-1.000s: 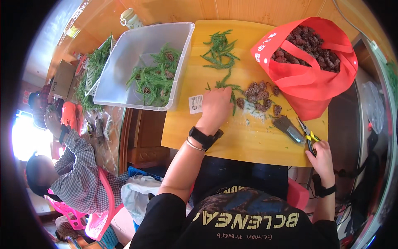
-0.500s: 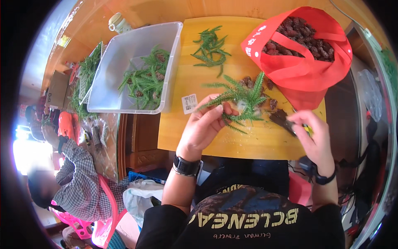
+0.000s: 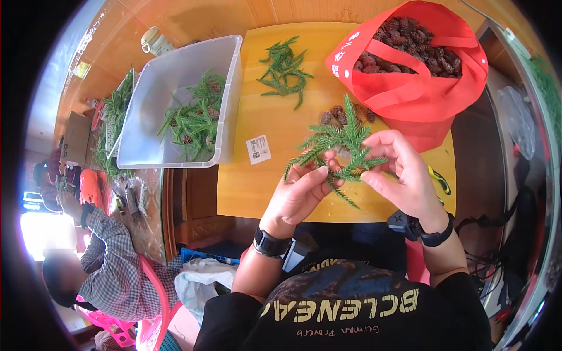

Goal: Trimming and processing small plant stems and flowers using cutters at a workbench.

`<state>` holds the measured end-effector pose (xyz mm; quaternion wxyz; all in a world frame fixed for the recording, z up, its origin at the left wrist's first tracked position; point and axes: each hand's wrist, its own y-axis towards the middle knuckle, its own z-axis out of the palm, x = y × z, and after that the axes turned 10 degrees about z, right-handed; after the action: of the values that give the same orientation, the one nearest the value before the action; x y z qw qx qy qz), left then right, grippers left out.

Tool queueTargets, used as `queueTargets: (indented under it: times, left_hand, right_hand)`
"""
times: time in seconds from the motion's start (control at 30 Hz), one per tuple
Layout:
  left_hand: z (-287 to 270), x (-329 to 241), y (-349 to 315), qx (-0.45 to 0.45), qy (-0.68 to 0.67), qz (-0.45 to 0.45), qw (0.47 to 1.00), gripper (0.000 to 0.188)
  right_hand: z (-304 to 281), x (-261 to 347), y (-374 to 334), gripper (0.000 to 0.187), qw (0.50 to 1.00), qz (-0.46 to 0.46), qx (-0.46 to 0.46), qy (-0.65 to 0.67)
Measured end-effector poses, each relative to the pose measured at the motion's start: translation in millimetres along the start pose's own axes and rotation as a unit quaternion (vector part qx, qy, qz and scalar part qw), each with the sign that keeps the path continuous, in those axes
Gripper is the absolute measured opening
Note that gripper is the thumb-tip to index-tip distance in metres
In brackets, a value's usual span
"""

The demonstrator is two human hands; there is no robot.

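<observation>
1. One green sprig bunch (image 3: 352, 136), frame centre.
2. One left hand (image 3: 295, 196), grasping it.
3. One right hand (image 3: 404, 175), curved at the bunch's right side; clenched or not, I cannot tell.
4. One red bag (image 3: 404, 99), upper right.
5. One clear bin (image 3: 149, 111), upper left.

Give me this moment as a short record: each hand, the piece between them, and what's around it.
Left hand: pinching the green sprig low on its left side
Right hand: thumb and fingers at the sprig's right side
Sprig: several needled branches, partly hiding the loose pinecones
Left: translucent bin holding greenery and pinecones
Far side: loose green pieces on the table
Far right: red bag full of pinecones
</observation>
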<state>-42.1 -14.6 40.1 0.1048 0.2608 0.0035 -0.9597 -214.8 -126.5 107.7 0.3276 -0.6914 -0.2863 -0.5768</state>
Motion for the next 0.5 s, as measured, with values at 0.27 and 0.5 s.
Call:
queueTargets:
  times: [0.27, 0.5]
  left_hand:
    - [14, 1, 5, -0.060, 0.345, 0.204, 0.914, 0.093]
    - [37, -28, 9, 0.113, 0.668, 0.301, 0.671, 0.096]
  right_hand:
    - [-6, -8, -3, 0.022, 0.974, -0.109, -0.136, -0.142]
    - [-11, -5, -1, 0.016, 0.909, -0.243, -0.149, -0.305]
